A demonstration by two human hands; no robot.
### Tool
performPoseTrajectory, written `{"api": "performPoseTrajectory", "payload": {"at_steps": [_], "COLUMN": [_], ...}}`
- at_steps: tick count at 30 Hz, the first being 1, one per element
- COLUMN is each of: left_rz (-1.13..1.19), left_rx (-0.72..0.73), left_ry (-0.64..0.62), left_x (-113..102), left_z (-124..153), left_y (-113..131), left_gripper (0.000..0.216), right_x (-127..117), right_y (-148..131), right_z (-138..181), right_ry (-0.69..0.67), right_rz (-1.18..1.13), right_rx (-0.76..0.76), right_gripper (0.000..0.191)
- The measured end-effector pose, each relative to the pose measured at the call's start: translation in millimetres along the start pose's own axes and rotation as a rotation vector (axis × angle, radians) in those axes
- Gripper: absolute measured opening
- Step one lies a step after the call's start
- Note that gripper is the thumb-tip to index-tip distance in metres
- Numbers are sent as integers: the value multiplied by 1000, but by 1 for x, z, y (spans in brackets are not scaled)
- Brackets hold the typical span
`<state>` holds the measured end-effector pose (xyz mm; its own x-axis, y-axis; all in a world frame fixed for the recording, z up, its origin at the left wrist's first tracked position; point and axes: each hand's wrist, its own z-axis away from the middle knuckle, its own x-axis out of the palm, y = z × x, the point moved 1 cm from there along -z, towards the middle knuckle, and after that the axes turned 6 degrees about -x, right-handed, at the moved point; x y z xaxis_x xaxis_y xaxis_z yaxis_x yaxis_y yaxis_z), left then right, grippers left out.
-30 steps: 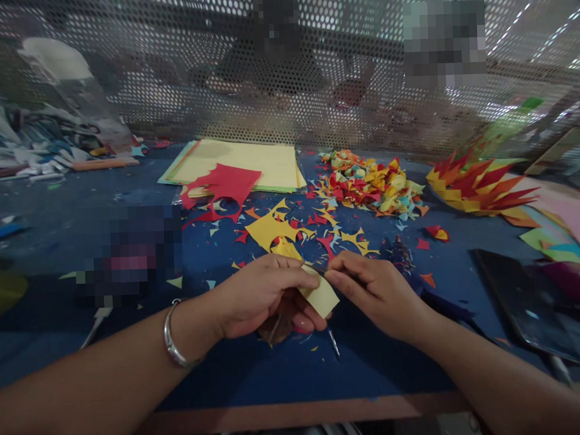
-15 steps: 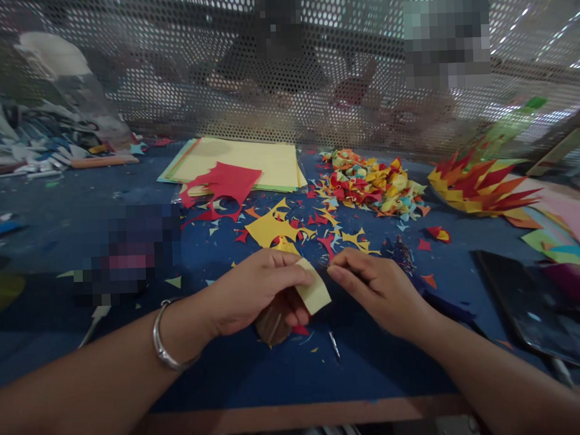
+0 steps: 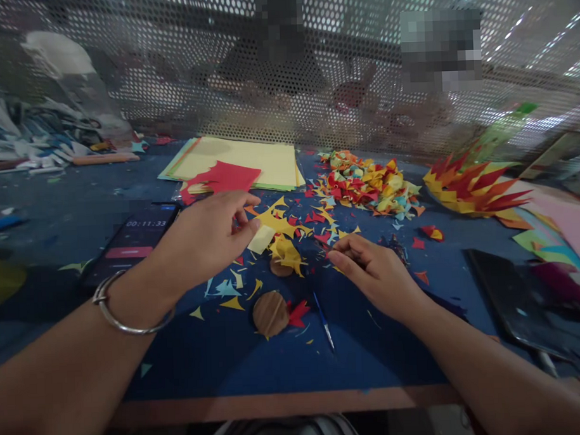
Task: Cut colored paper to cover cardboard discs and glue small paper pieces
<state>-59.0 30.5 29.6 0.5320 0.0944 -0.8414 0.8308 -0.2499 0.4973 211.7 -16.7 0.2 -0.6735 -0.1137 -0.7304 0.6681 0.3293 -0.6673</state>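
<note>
My left hand (image 3: 214, 229) hovers over the scraps, its thumb and forefinger apart. Just past the thumb tip is a pale yellow paper piece (image 3: 261, 239); whether it touches the thumb I cannot tell. My right hand (image 3: 375, 275) has its fingers pinched together over the table; what sits in the pinch is too small to make out. Between the hands lie a yellow paper cutout (image 3: 286, 252) on a small brown disc (image 3: 280, 268), and a larger round brown wooden disc (image 3: 270, 313) beside a red paper piece (image 3: 299, 313). A thin blue stick with a silvery end (image 3: 325, 324) lies nearby.
Behind the hands are a stack of coloured paper (image 3: 249, 152), a red sheet (image 3: 236, 175) and a heap of folded paper bits (image 3: 365, 183). A spiky paper crown (image 3: 479, 188) stands right. Phones lie left (image 3: 131, 239) and right (image 3: 511, 298). A perforated metal screen (image 3: 180, 75) rises behind.
My left hand has moved left and away from me, and its grip on the pale yellow paper has loosened. The brown disc and red piece beneath it are uncovered. My right hand barely moved.
</note>
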Motion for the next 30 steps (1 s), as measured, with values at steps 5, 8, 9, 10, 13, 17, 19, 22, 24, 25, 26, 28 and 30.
{"api": "performPoseTrajectory", "payload": {"at_steps": [5, 8, 9, 10, 13, 17, 19, 22, 24, 25, 26, 28, 30], "left_rz": [178, 407, 481, 540, 665, 842, 973, 1131, 1181, 1186, 1174, 1094, 945], "left_rx": [63, 44, 31, 18, -23, -95, -150, -246, -285, -287, -278, -233, -148], "left_ry": [103, 39, 3, -31, -94, -150, -228, -363, -408, -413, -406, -369, -341], "left_x": [1, 10, 13, 15, 19, 21, 23, 29, 31, 32, 31, 29, 25], "left_z": [0, 1, 2, 3, 7, 14, 18, 21, 23, 23, 24, 25, 29], "left_y": [3, 5, 6, 8, 14, 24, 28, 31, 32, 33, 33, 36, 39], "left_gripper": [32, 28, 26, 25, 18, 13, 15, 19, 20, 20, 20, 17, 15], "right_x": [1, 3, 4, 4, 6, 7, 6, 4, 2, 2, 1, 0, -2], "right_y": [-1, -3, -4, -6, -9, -13, -15, -18, -20, -21, -21, -23, -25], "right_z": [-1, -2, -2, -2, 0, 4, 6, 9, 11, 11, 12, 13, 13], "right_ry": [-41, -96, -109, -121, -129, -132, -126, -88, -58, -47, -40, -41, -54], "right_rz": [155, 293, 338, 381, 482, 602, 683, 804, 862, 881, 893, 892, 856], "right_rx": [39, 67, 80, 92, 103, 49, 16, -26, -47, -53, -57, -62, -70], "right_gripper": [30, 25, 23, 21, 16, 20, 23, 23, 22, 21, 20, 20, 21]}}
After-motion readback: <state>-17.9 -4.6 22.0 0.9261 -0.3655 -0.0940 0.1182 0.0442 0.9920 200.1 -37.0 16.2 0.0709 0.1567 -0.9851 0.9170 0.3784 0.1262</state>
